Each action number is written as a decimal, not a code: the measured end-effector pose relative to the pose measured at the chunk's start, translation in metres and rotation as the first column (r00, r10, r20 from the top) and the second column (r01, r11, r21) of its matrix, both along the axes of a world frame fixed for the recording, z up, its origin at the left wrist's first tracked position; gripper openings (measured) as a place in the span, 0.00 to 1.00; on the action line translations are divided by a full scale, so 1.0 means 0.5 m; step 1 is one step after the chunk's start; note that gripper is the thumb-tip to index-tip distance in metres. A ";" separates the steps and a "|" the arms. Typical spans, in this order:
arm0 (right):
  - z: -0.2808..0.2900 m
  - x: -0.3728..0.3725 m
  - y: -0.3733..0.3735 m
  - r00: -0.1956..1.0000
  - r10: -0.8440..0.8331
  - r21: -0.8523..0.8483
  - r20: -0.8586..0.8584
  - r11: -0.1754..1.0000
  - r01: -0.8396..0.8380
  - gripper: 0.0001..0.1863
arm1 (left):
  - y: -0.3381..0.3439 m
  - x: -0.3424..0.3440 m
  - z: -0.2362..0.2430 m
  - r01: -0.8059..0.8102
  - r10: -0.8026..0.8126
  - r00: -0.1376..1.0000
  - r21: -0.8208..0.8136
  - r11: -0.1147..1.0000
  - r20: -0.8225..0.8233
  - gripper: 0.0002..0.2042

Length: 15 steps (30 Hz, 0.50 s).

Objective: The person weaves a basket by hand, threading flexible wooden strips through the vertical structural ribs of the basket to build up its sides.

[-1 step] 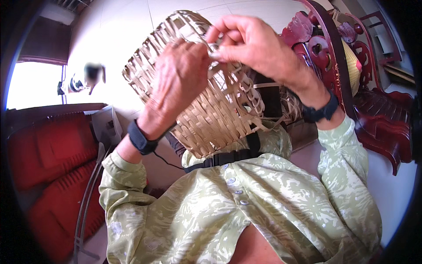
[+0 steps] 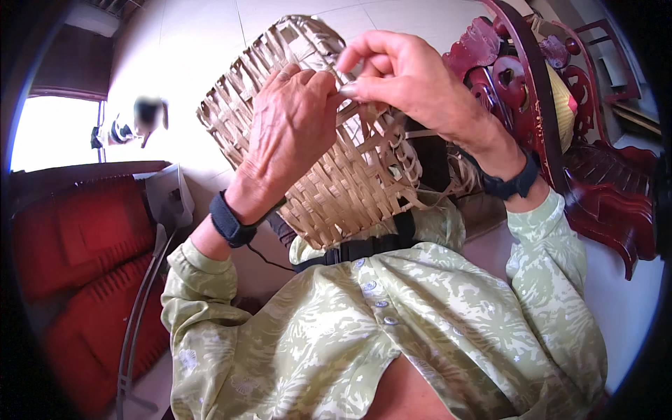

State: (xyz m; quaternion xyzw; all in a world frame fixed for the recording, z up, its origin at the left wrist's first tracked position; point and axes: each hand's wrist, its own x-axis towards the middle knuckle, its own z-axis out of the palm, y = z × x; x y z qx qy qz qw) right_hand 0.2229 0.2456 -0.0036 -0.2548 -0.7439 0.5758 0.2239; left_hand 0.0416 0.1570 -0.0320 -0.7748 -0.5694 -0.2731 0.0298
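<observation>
A tan woven-strip basket [image 2: 336, 185] lies tilted against my lap, with loose strip ends [image 2: 427, 199] along its right side. My left hand [image 2: 290, 122] is closed over the basket's upper edge, back of the hand up, fingertips curled around the weave. Close beside it my right hand [image 2: 413, 84] is bent, its thumb almost touching the left fingers. A gap shows between the right index finger and thumb, while the other fingers curl in. Whatever sits in that grip is too small or hidden to make out. Both hands hide part of the rim.
Dark red carved wooden furniture [image 2: 539, 91] stands close on the right. To the left are a red cushioned seat [image 2: 84, 238] and a thin metal frame [image 2: 136, 322]. A blurred dark-and-white shape [image 2: 143, 119] is on the pale tiled floor [image 2: 203, 42].
My left hand has shifted slightly right and down along the basket. My right hand has moved a little right, its index finger and thumb further apart. The basket is nearly in place.
</observation>
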 end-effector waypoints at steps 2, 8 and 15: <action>0.005 0.026 -0.017 0.990 -0.133 -0.365 -0.036 0.924 0.111 0.08 | -0.011 0.011 0.014 0.023 -0.027 0.997 0.053 0.998 0.073 0.04; 0.024 0.030 0.002 0.986 -0.090 -0.754 -0.138 0.655 -0.045 0.17 | -0.042 -0.019 0.009 0.169 -0.038 0.829 -0.185 0.968 0.558 0.12; 0.098 0.007 -0.037 0.929 -0.204 -0.887 -0.309 0.414 -0.204 0.16 | -0.034 0.003 -0.032 0.127 -0.083 0.894 -0.070 0.989 0.441 0.16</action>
